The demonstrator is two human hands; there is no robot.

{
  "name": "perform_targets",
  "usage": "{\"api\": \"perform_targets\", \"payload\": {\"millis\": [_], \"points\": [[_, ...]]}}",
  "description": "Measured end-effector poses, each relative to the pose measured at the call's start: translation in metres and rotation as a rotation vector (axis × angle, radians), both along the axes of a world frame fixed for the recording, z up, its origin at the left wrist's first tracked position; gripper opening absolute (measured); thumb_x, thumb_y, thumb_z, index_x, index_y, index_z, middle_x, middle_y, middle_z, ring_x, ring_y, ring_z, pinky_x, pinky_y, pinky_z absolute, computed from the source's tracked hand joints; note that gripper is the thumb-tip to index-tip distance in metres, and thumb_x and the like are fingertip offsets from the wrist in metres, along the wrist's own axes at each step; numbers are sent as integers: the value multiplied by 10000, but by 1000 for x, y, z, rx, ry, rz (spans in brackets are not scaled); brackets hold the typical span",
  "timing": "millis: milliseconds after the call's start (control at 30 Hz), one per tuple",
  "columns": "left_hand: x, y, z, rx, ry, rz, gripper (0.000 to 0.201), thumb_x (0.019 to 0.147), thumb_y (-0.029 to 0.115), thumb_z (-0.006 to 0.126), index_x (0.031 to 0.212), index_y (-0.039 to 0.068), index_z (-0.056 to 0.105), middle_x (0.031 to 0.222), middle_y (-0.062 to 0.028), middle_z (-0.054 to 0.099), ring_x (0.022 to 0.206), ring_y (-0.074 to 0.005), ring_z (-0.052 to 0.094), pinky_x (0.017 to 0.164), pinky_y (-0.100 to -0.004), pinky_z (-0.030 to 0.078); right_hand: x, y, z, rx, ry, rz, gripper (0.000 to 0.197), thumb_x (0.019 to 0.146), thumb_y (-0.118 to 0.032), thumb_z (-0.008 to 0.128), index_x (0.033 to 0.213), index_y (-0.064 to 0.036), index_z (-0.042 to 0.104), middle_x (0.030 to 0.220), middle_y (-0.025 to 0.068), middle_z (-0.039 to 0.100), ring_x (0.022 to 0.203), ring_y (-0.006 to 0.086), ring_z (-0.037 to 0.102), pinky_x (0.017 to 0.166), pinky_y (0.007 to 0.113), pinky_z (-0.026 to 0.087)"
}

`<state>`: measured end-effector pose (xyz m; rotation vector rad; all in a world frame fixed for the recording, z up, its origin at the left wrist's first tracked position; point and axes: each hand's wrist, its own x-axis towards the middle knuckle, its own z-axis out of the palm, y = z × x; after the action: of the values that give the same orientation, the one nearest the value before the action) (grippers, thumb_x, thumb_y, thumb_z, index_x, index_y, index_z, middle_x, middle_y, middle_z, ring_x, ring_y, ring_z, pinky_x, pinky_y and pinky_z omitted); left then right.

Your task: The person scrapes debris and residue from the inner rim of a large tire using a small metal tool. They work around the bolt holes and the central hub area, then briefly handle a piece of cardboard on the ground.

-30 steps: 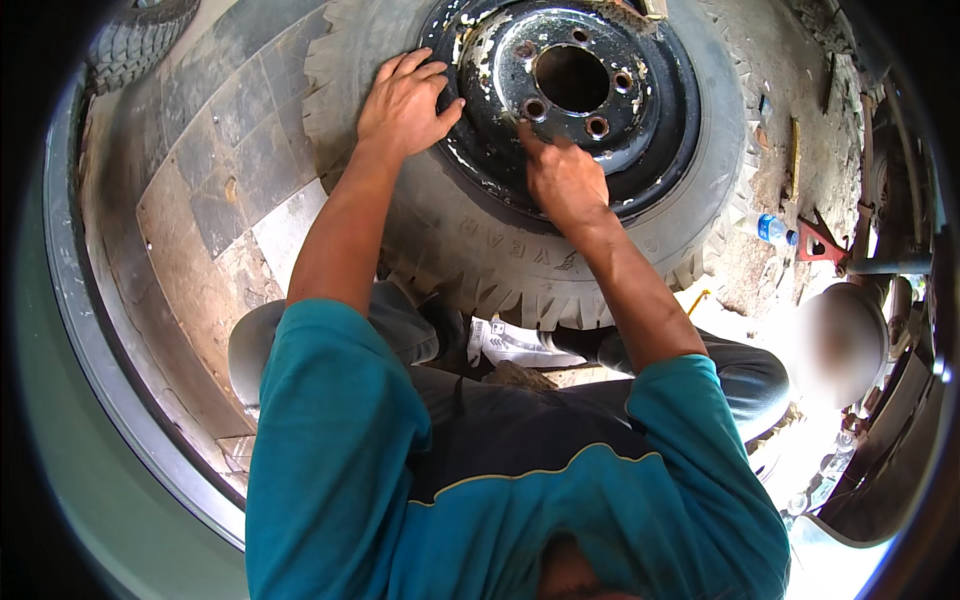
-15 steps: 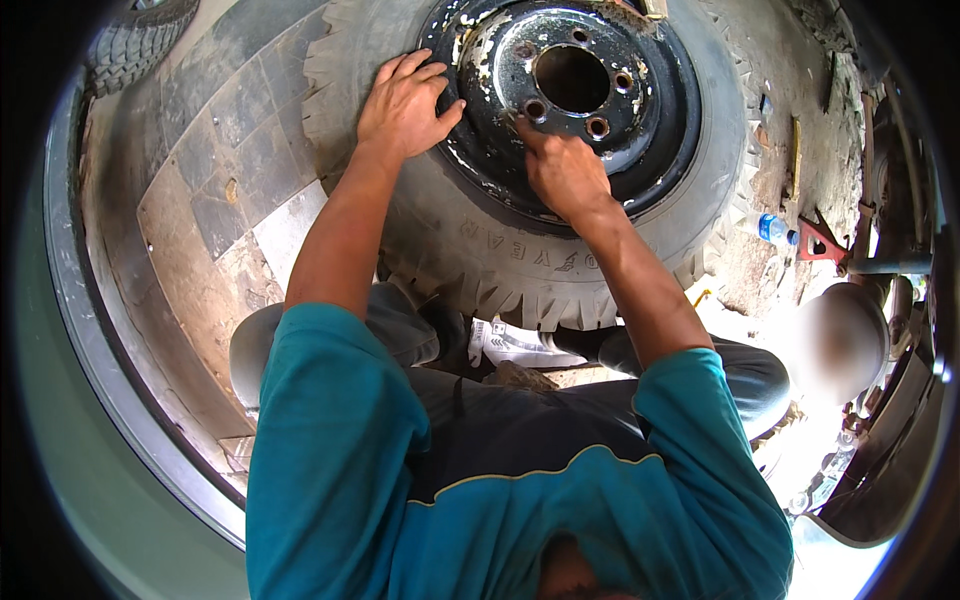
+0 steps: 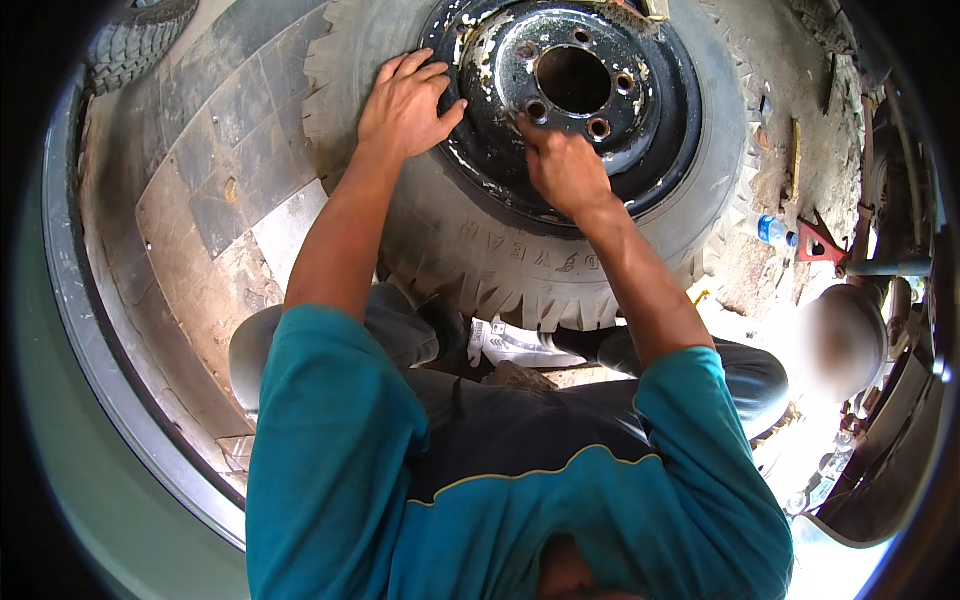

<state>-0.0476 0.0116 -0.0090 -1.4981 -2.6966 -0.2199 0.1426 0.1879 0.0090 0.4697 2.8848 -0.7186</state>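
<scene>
A large grey tyre [image 3: 440,215] with chunky tread lies flat before me, mounted on a black steel wheel rim [image 3: 655,150] with chipped paint. The rim has a big round centre hole and several rusty bolt holes around it. My left hand [image 3: 405,112] rests open on the tyre's sidewall, fingers spread, at the rim's left edge. Over the lower part of the rim, my right hand [image 3: 568,172] reaches with its index finger out, the tip just below a bolt hole. Its other fingers are folded, and whatever may be under them is hidden.
Another tyre [image 3: 140,45] shows at the far left, near worn floor tiles [image 3: 210,200]. To the right are a bottle with a blue label [image 3: 772,230], a red metal piece [image 3: 820,245] and a thin yellowish stick [image 3: 796,160]. A pale package [image 3: 512,345] lies between my legs.
Almost nothing differs. Both hands keep their places on the tyre and rim; the view has shifted very slightly.
</scene>
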Motion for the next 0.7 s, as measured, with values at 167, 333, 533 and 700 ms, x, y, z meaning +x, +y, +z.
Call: {"api": "perform_targets", "payload": {"millis": [167, 333, 533, 700], "points": [[0, -1, 2, -39, -38, 19, 484, 972, 432, 694, 1214, 25, 794, 1449, -75, 693, 1501, -253, 476, 1269, -436, 313, 5, 1, 11, -5, -69, 28, 428, 986, -163, 598, 1409, -172, 660, 976, 276, 759, 953, 478, 747, 890, 580, 600], [0, 2, 0, -11, -26, 9, 480, 967, 428, 698, 1215, 28, 795, 1447, -73, 694, 1498, -251, 479, 1270, -438, 312, -5, 0, 4, -61, -17, -16, 443, 989, -172, 587, 1424, -193, 663, 999, 276, 761, 958, 473, 749, 900, 581, 599], [-3, 2, 0, 20, 2, -3, 472, 964, 424, 703, 1197, 25, 801, 1434, -80, 702, 1492, -254, 485, 1262, -438, 316, -10, 2, 7, -41, -38, 12, 430, 976, -152, 605, 1401, -189, 665, 987, 257, 765, 953, 466, 751, 880, 577, 608], [-2, 0, 1, -16, -28, 19, 472, 967, 417, 700, 1205, 20, 796, 1439, -76, 698, 1488, -252, 489, 1261, -441, 318, -7, -2, 7, -16, -24, 3, 445, 977, -152, 582, 1414, -198, 648, 993, 277, 760, 947, 481, 749, 866, 585, 606]]}}
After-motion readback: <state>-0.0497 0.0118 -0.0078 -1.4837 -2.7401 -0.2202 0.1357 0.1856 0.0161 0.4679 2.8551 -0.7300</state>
